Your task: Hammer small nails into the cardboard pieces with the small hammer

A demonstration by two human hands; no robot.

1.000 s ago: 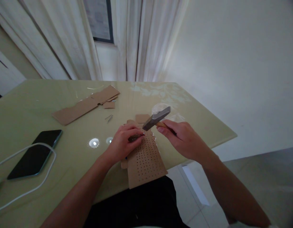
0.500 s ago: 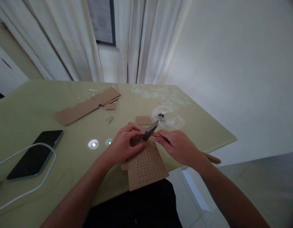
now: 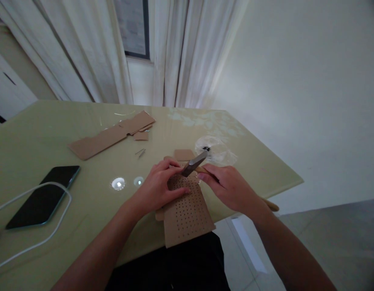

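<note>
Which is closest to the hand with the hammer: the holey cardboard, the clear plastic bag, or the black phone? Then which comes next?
From the right hand, in the head view:
1. Perforated cardboard, just beside it, under the left hand.
2. Clear plastic bag, a little beyond it on the table.
3. Black phone, far off to the left.

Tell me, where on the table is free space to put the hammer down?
Free: the far table behind the long cardboard strip, and between the phone and the left hand. Crowded: around the punched cardboard, hammer and plastic bag.
</note>
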